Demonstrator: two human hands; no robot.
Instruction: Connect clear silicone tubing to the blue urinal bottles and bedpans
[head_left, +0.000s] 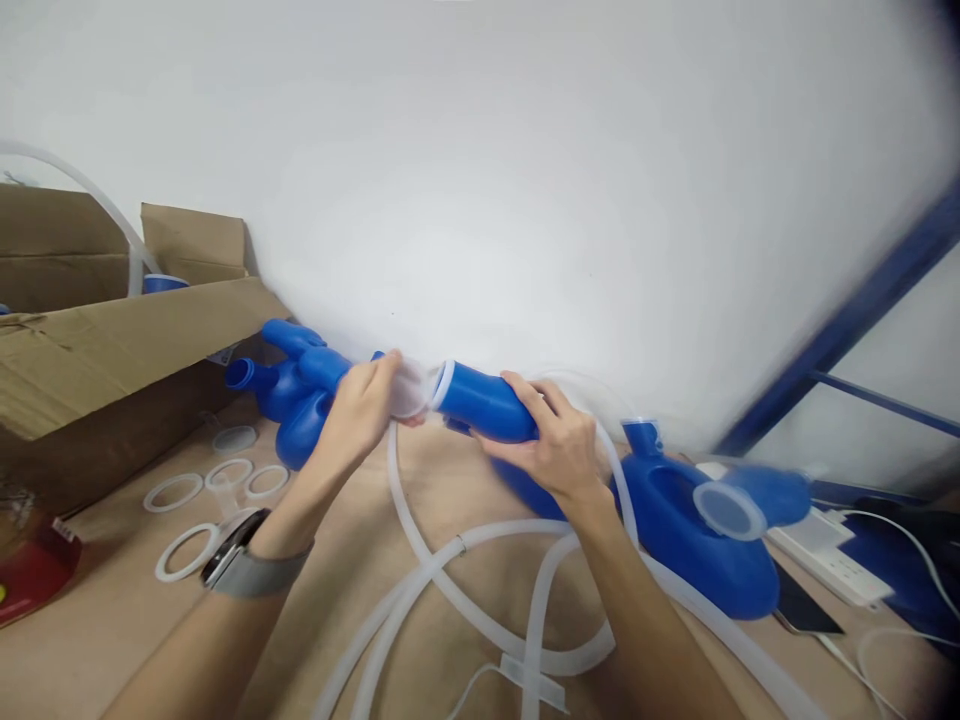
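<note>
My right hand [559, 445] is wrapped round a blue plastic tube [480, 400] that has a white ring at its left end. My left hand [360, 410] pinches a clear, translucent cap or funnel piece [411, 388] right at that ringed end. A watch with a grey band sits on my left wrist. Beneath my hands, white flexible hoses [450, 560] loop across the brown table. Behind my left hand lies a blue plastic vessel with spouts [289, 385]. Another blue vessel [697, 530] with a clear round opening lies to the right.
An open cardboard box [112, 350] stands at the left with a hose rising from it. Several white rings [195, 500] lie on the table near it. A red object [30, 570] sits at the far left edge. A white power strip [832, 560], phone and cables lie at right, by a blue frame.
</note>
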